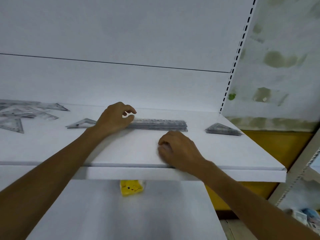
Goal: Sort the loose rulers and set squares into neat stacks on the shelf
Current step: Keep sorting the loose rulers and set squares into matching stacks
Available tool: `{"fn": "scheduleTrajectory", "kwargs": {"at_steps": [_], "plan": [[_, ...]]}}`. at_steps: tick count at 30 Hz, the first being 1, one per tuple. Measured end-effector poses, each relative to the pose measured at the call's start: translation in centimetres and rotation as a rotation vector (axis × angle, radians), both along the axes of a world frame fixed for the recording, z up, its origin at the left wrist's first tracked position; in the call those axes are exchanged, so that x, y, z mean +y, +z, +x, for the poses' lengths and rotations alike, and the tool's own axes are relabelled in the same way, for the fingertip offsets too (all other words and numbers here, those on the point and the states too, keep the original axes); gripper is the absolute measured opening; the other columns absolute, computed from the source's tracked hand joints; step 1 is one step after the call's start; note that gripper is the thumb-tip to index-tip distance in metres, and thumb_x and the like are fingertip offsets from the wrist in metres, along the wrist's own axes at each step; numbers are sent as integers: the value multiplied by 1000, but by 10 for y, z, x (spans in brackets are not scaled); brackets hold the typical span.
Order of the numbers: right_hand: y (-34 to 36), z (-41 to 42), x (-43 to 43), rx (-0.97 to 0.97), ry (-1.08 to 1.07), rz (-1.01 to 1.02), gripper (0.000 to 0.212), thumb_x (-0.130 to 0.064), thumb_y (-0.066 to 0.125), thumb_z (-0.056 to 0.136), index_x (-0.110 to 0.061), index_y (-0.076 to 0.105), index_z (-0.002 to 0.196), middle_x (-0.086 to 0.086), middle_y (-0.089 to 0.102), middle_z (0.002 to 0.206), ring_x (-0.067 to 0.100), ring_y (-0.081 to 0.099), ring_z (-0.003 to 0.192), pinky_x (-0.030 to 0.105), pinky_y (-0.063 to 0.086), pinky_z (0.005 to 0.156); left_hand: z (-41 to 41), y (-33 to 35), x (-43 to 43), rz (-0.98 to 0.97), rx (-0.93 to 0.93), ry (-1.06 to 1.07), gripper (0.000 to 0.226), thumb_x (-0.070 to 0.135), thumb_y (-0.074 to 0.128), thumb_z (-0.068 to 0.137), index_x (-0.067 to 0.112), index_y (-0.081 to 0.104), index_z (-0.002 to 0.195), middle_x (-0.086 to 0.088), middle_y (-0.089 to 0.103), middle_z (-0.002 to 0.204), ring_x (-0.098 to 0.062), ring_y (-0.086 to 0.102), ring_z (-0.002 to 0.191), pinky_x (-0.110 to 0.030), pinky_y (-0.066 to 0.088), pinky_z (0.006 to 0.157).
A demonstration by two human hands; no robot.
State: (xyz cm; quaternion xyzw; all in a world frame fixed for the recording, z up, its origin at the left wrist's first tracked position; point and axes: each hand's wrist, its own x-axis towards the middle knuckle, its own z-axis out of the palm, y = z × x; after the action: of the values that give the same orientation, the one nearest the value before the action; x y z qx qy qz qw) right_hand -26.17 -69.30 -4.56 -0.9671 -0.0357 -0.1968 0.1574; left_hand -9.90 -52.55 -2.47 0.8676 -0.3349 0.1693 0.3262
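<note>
- Shelf [225, 153]: white board that carries all the task items. No box or tray is in view, so the stacks lie bare on the board.
- Ruler stack [159, 125]: clear rulers laid lengthwise near the back edge, about mid-shelf, ends roughly flush.
- Set-square stack [222, 129]: tidy pile near the right edge, well apart from the rulers.
- Second set-square pile [81, 123]: just left of the rulers; how many pieces it holds cannot be told.
- Loose pile [22, 113]: unsorted rulers and set squares overlapping at the back left corner.
- Left hand [112, 118]: over the left end of the ruler stack, thumb and forefinger curled toward it; whether they pinch a ruler cannot be told.
- Right hand [176, 148]: resting near the front edge, fingers clenched under, nothing seen in it.
- Step in hand, as judged: squaring up the ruler stack.
- Next move calls for a reach to the back left corner to lift one piece off the loose pile.
- Yellow packet [131, 187]: on the lower shelf, beneath the front edge.
</note>
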Motion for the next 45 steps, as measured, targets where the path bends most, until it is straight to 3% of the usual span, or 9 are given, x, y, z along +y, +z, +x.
{"fn": "scheduleTrajectory", "kwargs": {"at_steps": [2,5,13,19,28,33,38,42,45], "plan": [[13,7,-4,12,-1,170,23,-22,56,86,-15,62,107,-2,64,96,12,54,89,27,44,84,-14,0,16,-25,-16,77,14,18,58,85,24,67,92,9,56,84,-15,59,83,-29,42,78],[34,26,4,-100,41,314,25,-15,61,83,-14,61,107,-3,64,86,9,54,79,19,42,75,-40,-4,53,1,-31,149,14,18,60,84,24,67,94,5,61,89,-15,59,82,-32,46,81],[56,76,122,-113,366,318,25,-18,61,82,-16,60,107,-4,61,91,12,58,84,24,44,81,-93,-4,173,-10,2,422,17,16,61,83,22,65,99,3,63,94,-13,58,82,-30,46,79],[57,109,222,-69,504,284,26,-19,59,83,-15,60,108,-6,59,92,13,56,86,27,45,82,-98,-3,257,-3,-6,495,19,14,60,84,18,65,103,3,62,96,-12,58,84,-27,44,78],[57,181,314,-34,415,263,19,-19,60,83,-16,62,102,-4,59,93,12,55,85,23,41,76,-46,4,379,50,9,416,21,15,60,86,20,64,105,11,58,95,-3,55,85,-8,37,72],[35,214,345,11,332,251,21,-17,60,83,-12,63,104,1,61,96,14,55,87,23,41,78,-24,-2,435,65,28,393,21,12,60,86,18,65,105,7,60,96,-6,57,87,-14,41,76],[32,237,356,36,270,201,23,-17,62,83,-12,63,105,-1,60,94,14,54,86,23,39,77,2,-7,464,41,53,378,21,11,59,86,17,65,105,7,61,97,-5,56,88,-4,38,73],[36,255,353,37,256,133,24,-16,62,82,-11,62,105,-1,58,93,16,55,87,25,43,79,28,-13,465,-119,85,371,20,10,59,86,18,66,103,4,63,101,-8,59,91,-9,41,77],[41,274,352,53,244,108,25,-16,63,82,-10,61,106,2,60,96,18,57,89,29,46,81,55,-17,466,-104,89,380,21,9,60,86,17,66,104,3,63,104,-9,58,92,-5,37,75]]}}
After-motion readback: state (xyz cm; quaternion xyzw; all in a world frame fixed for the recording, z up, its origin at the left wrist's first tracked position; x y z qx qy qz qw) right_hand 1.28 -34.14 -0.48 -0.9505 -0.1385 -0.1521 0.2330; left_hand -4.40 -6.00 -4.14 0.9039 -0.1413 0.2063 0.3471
